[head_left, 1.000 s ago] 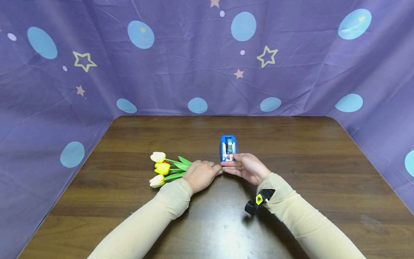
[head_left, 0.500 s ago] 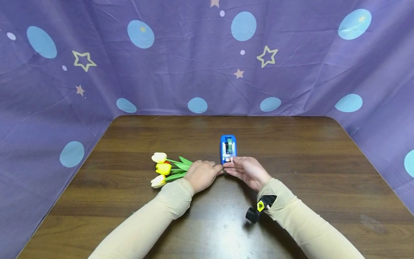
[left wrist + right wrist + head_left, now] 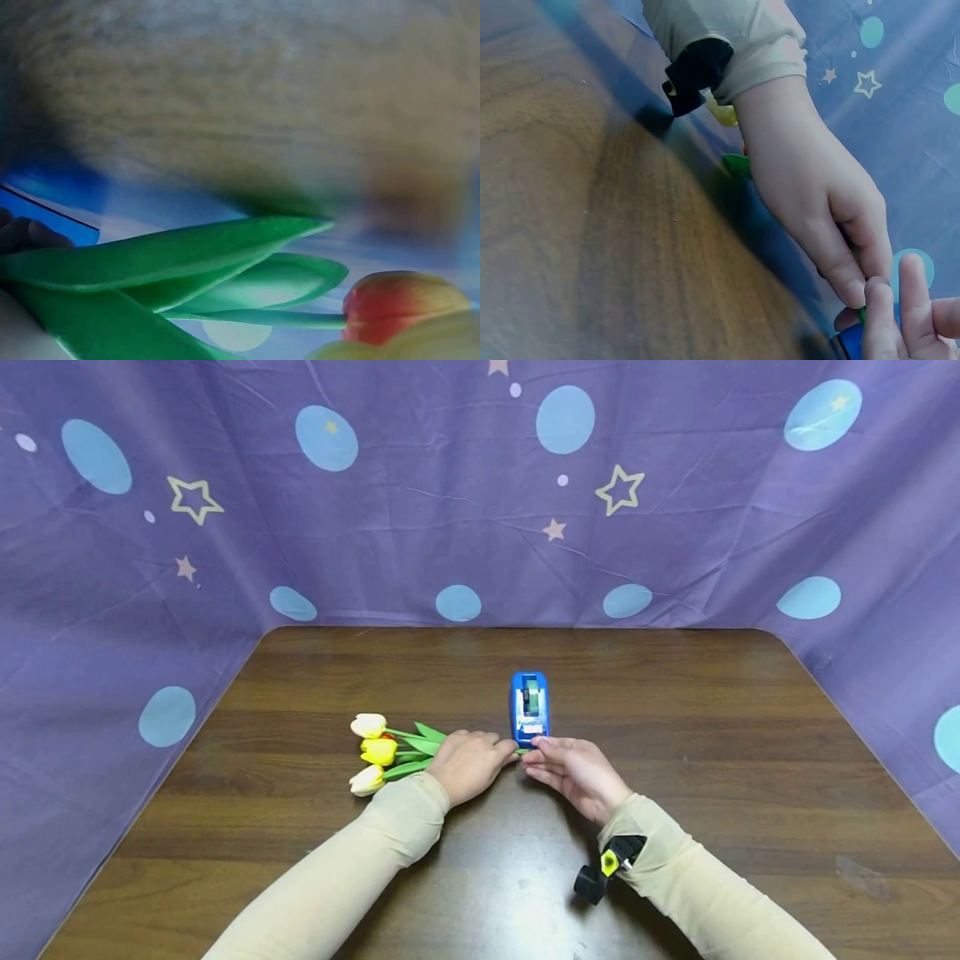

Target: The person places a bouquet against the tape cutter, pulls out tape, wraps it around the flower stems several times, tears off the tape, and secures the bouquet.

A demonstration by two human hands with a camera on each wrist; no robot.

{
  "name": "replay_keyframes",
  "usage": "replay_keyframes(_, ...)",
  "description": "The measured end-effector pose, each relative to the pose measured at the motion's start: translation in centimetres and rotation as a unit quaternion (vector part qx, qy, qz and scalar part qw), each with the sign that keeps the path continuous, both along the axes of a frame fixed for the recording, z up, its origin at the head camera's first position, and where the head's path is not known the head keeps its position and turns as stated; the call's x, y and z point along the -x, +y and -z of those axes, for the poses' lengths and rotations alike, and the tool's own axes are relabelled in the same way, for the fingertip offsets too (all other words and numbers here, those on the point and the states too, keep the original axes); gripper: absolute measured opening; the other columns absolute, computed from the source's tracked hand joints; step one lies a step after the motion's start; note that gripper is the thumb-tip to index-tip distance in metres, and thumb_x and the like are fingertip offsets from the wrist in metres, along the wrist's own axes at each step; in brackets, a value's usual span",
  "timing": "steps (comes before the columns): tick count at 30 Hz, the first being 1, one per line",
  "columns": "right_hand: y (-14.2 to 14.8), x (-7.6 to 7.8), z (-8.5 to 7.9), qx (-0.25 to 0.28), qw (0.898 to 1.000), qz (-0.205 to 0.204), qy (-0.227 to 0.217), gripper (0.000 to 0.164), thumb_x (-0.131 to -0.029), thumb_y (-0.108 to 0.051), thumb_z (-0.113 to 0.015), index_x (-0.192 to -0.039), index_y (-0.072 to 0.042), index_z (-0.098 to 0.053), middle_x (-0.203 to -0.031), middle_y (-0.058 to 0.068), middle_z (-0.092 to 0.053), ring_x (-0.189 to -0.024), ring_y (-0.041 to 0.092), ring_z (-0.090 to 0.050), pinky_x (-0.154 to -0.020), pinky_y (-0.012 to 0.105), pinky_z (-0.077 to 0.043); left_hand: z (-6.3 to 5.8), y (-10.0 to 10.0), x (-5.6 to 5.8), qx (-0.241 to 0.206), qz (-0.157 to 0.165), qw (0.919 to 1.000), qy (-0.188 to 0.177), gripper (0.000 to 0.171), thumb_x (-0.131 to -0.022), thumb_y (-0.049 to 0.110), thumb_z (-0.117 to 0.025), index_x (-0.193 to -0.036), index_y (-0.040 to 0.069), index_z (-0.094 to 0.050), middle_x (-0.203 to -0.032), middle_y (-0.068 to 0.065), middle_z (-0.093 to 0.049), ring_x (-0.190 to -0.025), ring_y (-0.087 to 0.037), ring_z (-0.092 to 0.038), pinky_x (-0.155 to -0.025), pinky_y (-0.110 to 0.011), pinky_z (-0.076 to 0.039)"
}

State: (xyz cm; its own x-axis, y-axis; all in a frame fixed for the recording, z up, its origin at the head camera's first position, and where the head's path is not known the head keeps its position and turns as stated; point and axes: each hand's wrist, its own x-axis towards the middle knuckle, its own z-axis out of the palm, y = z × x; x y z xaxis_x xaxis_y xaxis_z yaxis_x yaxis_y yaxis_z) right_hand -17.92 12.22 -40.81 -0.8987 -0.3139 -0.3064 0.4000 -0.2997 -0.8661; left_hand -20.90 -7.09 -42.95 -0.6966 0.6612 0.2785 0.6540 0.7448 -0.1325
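Blue tape dispenser (image 3: 530,722): tulips (image 3: 378,752) lie left of it, stems (image 3: 292,320) gripped by left hand (image 3: 468,767); right hand (image 3: 577,774) just in front, cannot tell whether pinching. Steady, tightly bundled stems should help.

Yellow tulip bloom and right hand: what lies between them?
Between the yellow tulip bloom and the right hand, the head view shows green leaves, then the left hand, then a bit of green stem.
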Motion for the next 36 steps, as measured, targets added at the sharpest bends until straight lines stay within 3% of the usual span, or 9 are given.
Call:
replay_keyframes(11, -0.2, -1.2, 0.7, 0.005, 1.0, 0.009, 0.0, 0.016, -0.104, -0.003, -0.044, -0.114, 0.005, -0.054, -0.079, -0.003, -0.07, -0.08, 0.007, -0.069, -0.082, 0.022, -0.056, 0.0, -0.1, 0.0, -0.001, -0.003, 0.9999, -0.01, 0.023, -0.102, 0.037, -0.051, -0.098, 0.022, -0.068, -0.082, 0.003, -0.069, -0.076, -0.018, -0.068, -0.06, -0.032, -0.049)
replay_keyframes(18, -0.6, -1.8, 1.0, 0.01, 1.0, 0.019, -0.016, 0.021, -0.103, -0.003, -0.045, -0.119, 0.009, -0.051, -0.079, -0.002, -0.071, -0.079, 0.009, -0.069, -0.081, 0.023, -0.057, 0.1, -0.1, 0.1, 0.002, -0.001, 1.0, -0.008, 0.023, -0.103, 0.037, -0.05, -0.098, 0.022, -0.067, -0.082, 0.003, -0.069, -0.076, -0.017, -0.068, -0.061, -0.032, -0.049)
replay_keyframes(36, -0.8, -2.3, 1.5, 0.001, 0.999, 0.029, -0.016, 0.03, -0.104, -0.007, -0.045, -0.127, 0.013, -0.046, -0.078, -0.002, -0.072, -0.079, 0.009, -0.071, -0.081, 0.024, -0.057, 0.2, -0.2, 0.1, -0.02, 0.007, 0.9998, -0.003, 0.022, -0.102, 0.036, -0.051, -0.099, 0.021, -0.068, -0.082, 0.003, -0.069, -0.076, -0.018, -0.068, -0.062, -0.033, -0.05)
